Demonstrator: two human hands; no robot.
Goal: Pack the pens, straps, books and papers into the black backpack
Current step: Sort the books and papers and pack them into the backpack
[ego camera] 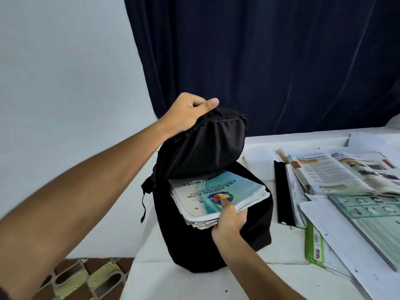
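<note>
The left hand point(190, 113) grips the flap of the black backpack point(213, 224) on the counter point(281, 252), fingers curled round it. The right hand point(229, 219) pinches a book stack point(218, 198) half inside — open books and papers point(346, 191) remain unpacked.

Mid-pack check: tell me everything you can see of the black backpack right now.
The black fabric backpack stands upright at the white table's left edge, soft and matte, main compartment open. The left hand grips its top flap, holding it lifted. The right hand grips a stack of books and papers, light blue notebook on top, partly inside the opening. A thin black strap dangles on its left side.
</note>
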